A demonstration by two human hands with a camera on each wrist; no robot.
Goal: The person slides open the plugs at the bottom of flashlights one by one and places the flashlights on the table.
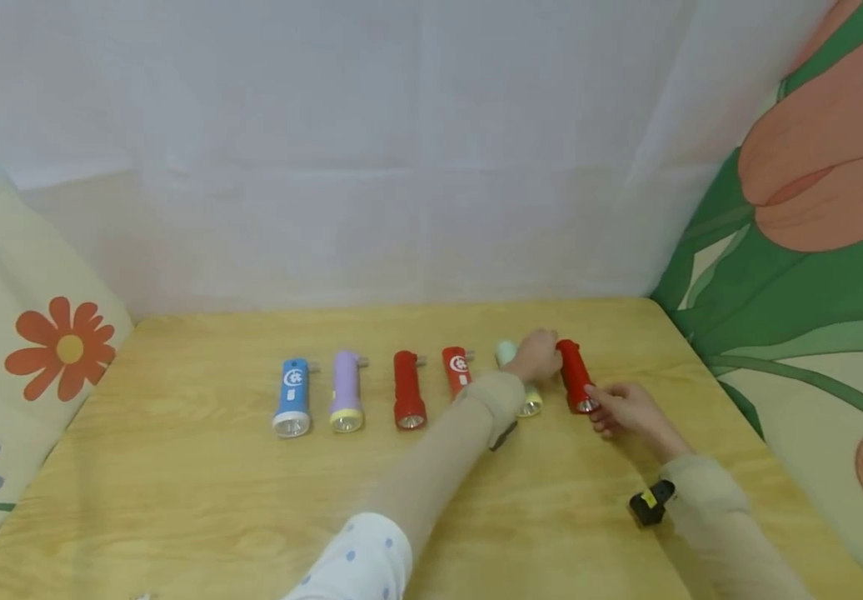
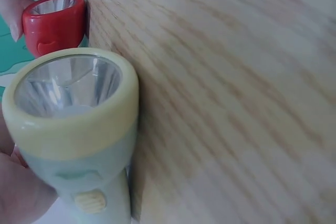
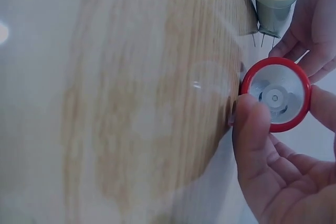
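Observation:
A red flashlight (image 1: pixel 576 377) lies at the right end of a row on the wooden table. My right hand (image 1: pixel 630 410) pinches its lens end between thumb and fingers; the right wrist view shows the round red rim (image 3: pixel 276 126) between them. Reaching across a pale green flashlight (image 1: pixel 506 352) with a yellow rim, my left hand (image 1: pixel 536 357) has its curled fingers at the red one's tail end. Those fingertips are partly hidden. In the left wrist view the green flashlight (image 2: pixel 79 135) stands large in front, beside the left hand (image 2: pixel 21 192).
Leftward along the row lie a red flashlight with a white print (image 1: pixel 457 367), a plain red one (image 1: pixel 406 387), a purple one (image 1: pixel 346 387) and a blue one (image 1: pixel 294 392). Metal prongs stick out from their sides. A white cloth (image 1: pixel 401 167) hangs behind the table (image 1: pixel 214 500).

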